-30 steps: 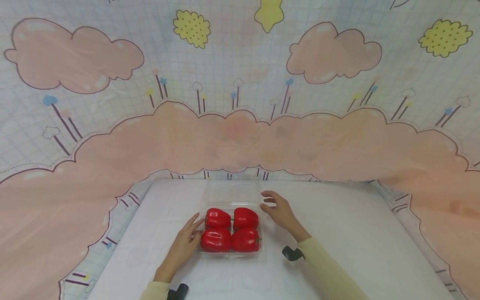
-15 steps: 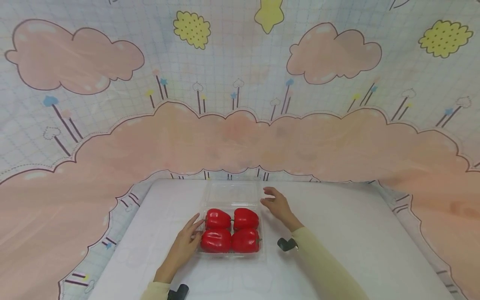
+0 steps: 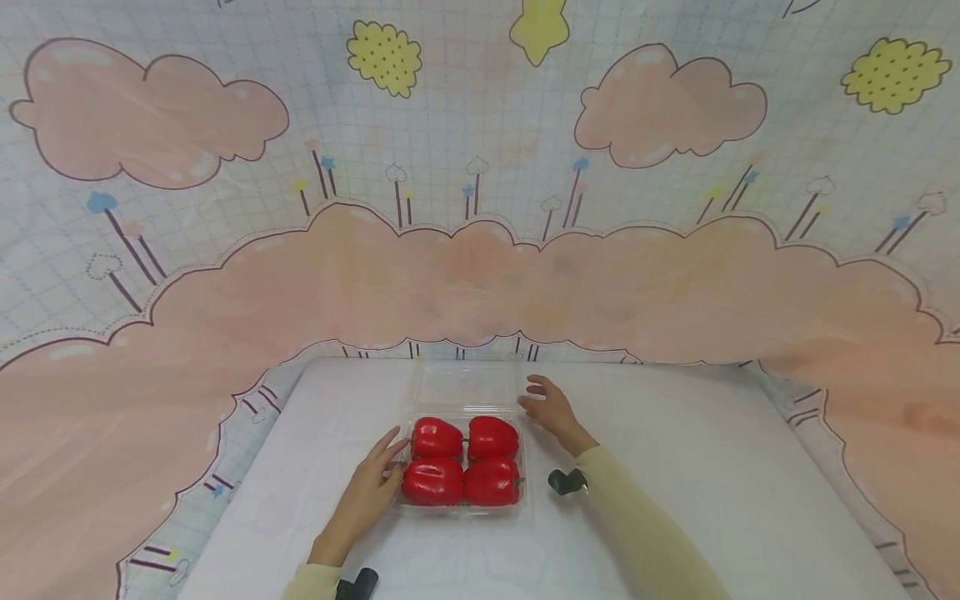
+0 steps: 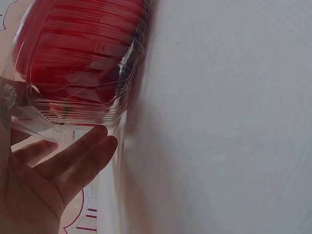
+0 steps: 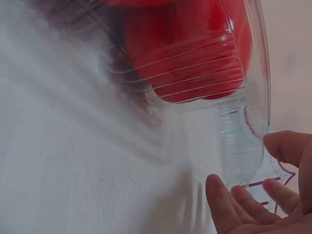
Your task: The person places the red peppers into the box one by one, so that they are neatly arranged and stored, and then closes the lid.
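Note:
Several red bell peppers [image 3: 432, 482] lie in two rows inside a clear plastic clamshell box [image 3: 465, 509]. Its transparent lid [image 3: 467, 387] is folded back, away from me. At the box's left side rests my left hand [image 3: 367, 485], fingers extended and touching the wall and rim. The left wrist view shows those fingers [image 4: 80, 163] beside the ribbed plastic, partly behind the flange. My right hand [image 3: 553, 412] hovers by the lid's right edge, thumb and fingers apart. In the right wrist view the thumb [image 5: 287, 146] is close to the lid edge; contact is unclear.
The box stands on a white-covered table [image 3: 675, 467]. Behind it hangs a cloth backdrop [image 3: 480, 283] with pink clouds and yellow shapes. A dark wrist-camera mount [image 3: 567, 482] sticks out beside the right sleeve, and another [image 3: 358, 583] beside the left.
My right hand has shifted slightly farther back and to the left along the lid's right edge. The left hand, box and peppers look unmoved.

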The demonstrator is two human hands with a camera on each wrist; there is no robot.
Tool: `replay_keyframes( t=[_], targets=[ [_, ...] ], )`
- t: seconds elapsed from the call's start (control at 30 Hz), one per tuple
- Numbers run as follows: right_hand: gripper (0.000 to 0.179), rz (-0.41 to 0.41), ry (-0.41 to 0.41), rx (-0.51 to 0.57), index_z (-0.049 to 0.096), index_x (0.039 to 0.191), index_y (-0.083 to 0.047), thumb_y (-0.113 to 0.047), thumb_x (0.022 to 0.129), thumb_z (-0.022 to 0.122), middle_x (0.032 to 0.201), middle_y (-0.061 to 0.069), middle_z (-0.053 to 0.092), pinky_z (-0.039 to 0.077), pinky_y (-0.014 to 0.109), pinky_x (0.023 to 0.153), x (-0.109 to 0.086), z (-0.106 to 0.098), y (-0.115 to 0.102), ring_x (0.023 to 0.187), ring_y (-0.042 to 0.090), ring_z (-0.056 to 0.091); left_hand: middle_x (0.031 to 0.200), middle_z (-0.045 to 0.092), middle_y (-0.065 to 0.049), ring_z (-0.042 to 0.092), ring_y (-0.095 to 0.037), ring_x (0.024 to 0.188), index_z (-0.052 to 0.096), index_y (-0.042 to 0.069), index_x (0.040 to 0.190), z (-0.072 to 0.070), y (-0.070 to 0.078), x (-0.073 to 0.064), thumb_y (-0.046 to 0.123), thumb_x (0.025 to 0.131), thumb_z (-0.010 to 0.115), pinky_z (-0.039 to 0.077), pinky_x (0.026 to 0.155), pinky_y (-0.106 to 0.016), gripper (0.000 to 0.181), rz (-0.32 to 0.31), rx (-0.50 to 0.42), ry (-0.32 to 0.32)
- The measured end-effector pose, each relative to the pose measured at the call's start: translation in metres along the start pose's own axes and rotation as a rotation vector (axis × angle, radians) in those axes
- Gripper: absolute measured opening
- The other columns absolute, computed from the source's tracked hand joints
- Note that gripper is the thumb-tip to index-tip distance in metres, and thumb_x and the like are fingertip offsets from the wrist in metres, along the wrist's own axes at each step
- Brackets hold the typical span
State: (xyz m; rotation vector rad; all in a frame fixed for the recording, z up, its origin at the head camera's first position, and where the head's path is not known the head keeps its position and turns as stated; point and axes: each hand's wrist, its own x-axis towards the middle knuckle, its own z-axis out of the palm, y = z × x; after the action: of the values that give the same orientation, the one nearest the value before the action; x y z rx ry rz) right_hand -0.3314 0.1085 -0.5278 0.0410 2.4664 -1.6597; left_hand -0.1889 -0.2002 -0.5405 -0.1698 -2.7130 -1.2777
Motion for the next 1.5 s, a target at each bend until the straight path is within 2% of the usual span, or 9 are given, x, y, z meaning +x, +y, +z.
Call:
replay_keyframes(
  t=[0.37, 0.47, 0.8, 1.2, 1.5],
  targets=[
    [0.05, -0.014, -0.025, 0.1, 0.045, 0.142, -0.001, -0.013, 0.095, 0.058, 0.134, 0.024, 0.058, 0.056, 0.041, 0.096, 0.004, 0.006, 0.005, 0.115, 0.033, 0.064, 0.157, 0.038, -0.01, 0.068, -0.031, 0.11, 0.053, 0.008, 0.14, 0.002, -0.001, -0.002, 0.005, 0.094, 0.055, 0.061, 0.079, -0.027, 0.046, -0.012, 0.001, 0.008],
    [0.049, -0.031, -0.029, 0.111, 0.045, 0.142, 0.001, -0.01, 0.096, 0.056, 0.133, 0.025, 0.059, 0.057, 0.04, 0.096, 0.004, 0.007, 0.005, 0.116, 0.033, 0.064, 0.158, 0.037, -0.008, 0.068, -0.03, 0.111, 0.053, 0.009, 0.141, 0.002, -0.001, -0.003, 0.006, 0.095, 0.055, 0.061, 0.081, -0.027, 0.046, -0.023, 0.007, 0.005],
    [0.048, 0.007, -0.005, 0.11, 0.049, 0.139, 0.004, -0.016, 0.096, 0.058, 0.13, 0.024, 0.062, 0.057, 0.038, 0.095, 0.001, 0.007, 0.001, 0.111, 0.031, 0.066, 0.157, 0.038, -0.011, 0.069, -0.031, 0.109, 0.053, 0.008, 0.141, 0.002, -0.001, -0.003, 0.004, 0.094, 0.056, 0.061, 0.08, -0.028, 0.047, 0.005, 0.006, 0.015],
    [0.047, 0.005, 0.004, 0.123, 0.05, 0.139, -0.001, -0.016, 0.095, 0.058, 0.132, 0.021, 0.061, 0.055, 0.041, 0.098, -0.004, 0.006, 0.001, 0.112, 0.03, 0.066, 0.157, 0.038, -0.01, 0.068, -0.03, 0.111, 0.053, 0.009, 0.141, 0.001, -0.001, -0.003, 0.004, 0.094, 0.056, 0.061, 0.084, -0.031, 0.047, -0.002, 0.007, 0.005],
    [0.046, -0.058, 0.029, 0.156, 0.051, 0.137, -0.003, -0.009, 0.092, 0.061, 0.134, 0.019, 0.06, 0.056, 0.041, 0.097, -0.006, 0.005, 0.0, 0.113, 0.031, 0.065, 0.158, 0.037, -0.011, 0.068, -0.03, 0.112, 0.053, 0.008, 0.14, 0.001, 0.001, -0.004, 0.004, 0.094, 0.058, 0.06, 0.087, -0.034, 0.047, -0.008, 0.015, -0.002]
  ],
)
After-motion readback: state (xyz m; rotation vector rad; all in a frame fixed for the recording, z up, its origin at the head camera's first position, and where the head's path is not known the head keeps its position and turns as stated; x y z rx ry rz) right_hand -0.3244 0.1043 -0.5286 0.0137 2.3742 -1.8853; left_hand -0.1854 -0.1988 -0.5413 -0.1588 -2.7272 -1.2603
